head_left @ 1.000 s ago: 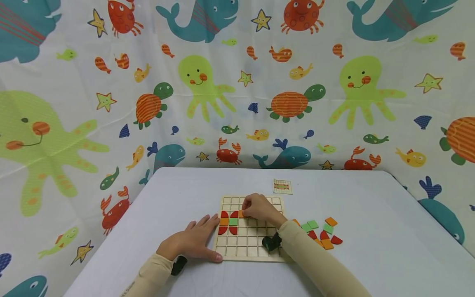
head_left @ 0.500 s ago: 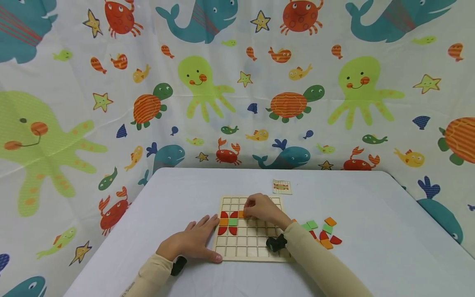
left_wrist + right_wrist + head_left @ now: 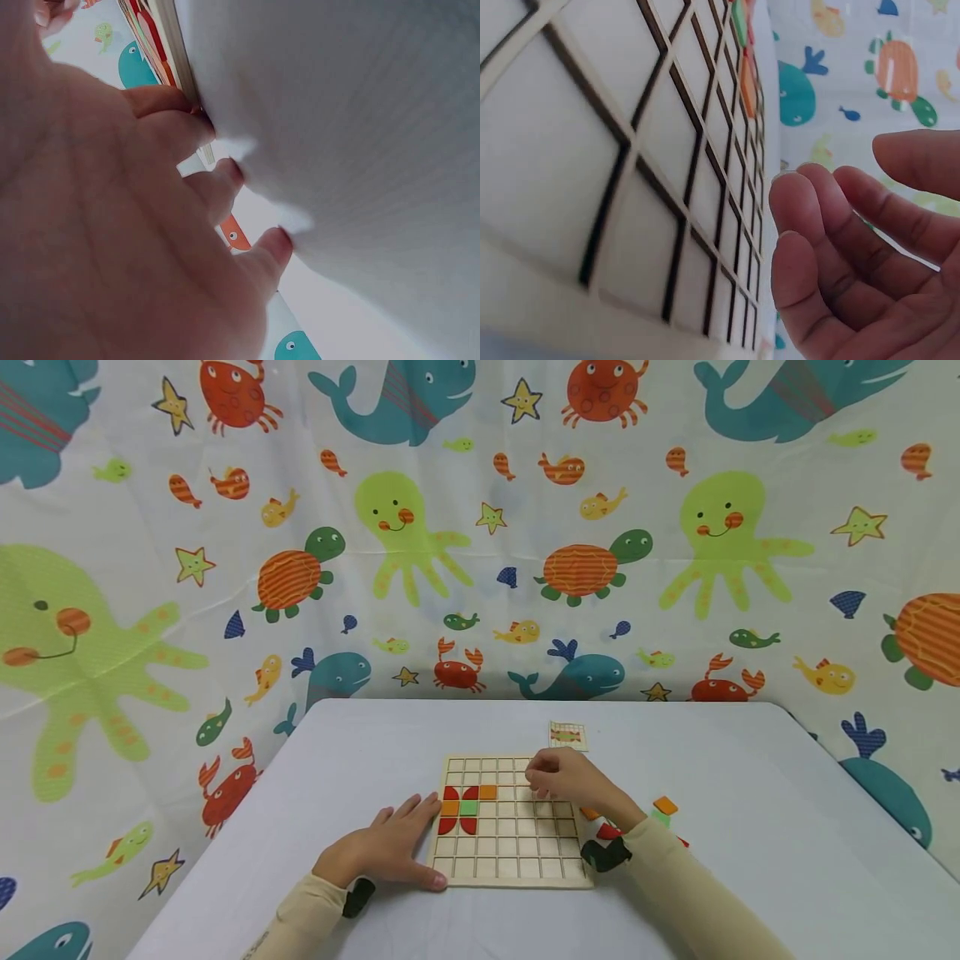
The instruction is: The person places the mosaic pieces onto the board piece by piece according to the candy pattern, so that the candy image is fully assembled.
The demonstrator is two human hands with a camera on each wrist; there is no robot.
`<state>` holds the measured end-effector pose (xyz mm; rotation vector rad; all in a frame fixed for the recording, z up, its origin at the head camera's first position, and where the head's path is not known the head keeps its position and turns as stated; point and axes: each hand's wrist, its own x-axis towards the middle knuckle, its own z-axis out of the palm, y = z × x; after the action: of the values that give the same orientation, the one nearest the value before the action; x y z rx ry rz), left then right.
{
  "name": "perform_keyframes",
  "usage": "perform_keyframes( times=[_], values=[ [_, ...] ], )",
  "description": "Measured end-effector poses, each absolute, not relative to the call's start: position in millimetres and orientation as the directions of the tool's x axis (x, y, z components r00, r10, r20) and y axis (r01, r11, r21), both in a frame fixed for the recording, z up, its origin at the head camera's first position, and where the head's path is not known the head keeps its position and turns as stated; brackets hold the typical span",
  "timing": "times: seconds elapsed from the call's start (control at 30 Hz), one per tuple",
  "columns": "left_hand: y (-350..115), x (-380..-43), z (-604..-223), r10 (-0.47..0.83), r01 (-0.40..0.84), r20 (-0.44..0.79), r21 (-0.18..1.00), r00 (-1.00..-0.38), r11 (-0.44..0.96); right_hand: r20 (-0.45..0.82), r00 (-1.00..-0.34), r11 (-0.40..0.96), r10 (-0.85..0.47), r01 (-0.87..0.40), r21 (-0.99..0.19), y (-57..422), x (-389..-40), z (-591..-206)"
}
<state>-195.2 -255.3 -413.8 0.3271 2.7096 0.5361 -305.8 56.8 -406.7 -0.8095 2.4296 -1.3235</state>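
Note:
A wooden grid board (image 3: 517,866) lies on the white table. At its left side, a green square tile (image 3: 468,808) and an orange square tile (image 3: 449,808) sit between red rounded pieces (image 3: 447,827). Another orange tile (image 3: 487,792) rests in a cell up and to the right of the green one. My left hand (image 3: 386,852) lies spread beside the board, thumb and fingertips at its left edge. Over the board's upper right part is my right hand (image 3: 577,781). In the right wrist view its fingers (image 3: 795,202) bend loosely, thumb apart, nothing between them.
Loose orange, green and red tiles (image 3: 665,807) lie right of the board, partly hidden by my right forearm. A small card (image 3: 567,736) with a gridded picture lies behind the board. A curtain (image 3: 480,543) printed with sea animals hangs behind the table.
My right hand has let go of the orange tile, which stays in its cell, and has moved right across the board. The left hand keeps its place.

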Motion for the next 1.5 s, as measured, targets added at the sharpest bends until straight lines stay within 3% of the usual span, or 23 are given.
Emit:
perform_keyframes(
  times=[0.47, 0.83, 1.1, 1.5],
  values=[
    [-255, -195, -414, 0.281, 0.149, -0.299, 0.396, -0.912, 0.906, 0.007, -0.827, 0.498, -0.562, -0.346, -0.795, 114, -301, -394],
    [-256, -195, -414, 0.282, 0.149, -0.301, 0.399, -0.911, 0.905, -0.069, -0.792, 0.586, -0.606, -0.386, -0.713, 157, -302, -387],
    [-254, -194, -412, 0.286, 0.15, -0.302, 0.404, -0.909, 0.902, -0.196, -0.803, 0.698, -0.563, -0.335, -0.632, 172, -303, -390],
    [-255, -195, -413, 0.29, 0.157, -0.296, 0.402, -0.91, 0.902, -0.205, -0.803, 0.698, -0.56, -0.324, -0.638, 182, -314, -410]
  ],
)
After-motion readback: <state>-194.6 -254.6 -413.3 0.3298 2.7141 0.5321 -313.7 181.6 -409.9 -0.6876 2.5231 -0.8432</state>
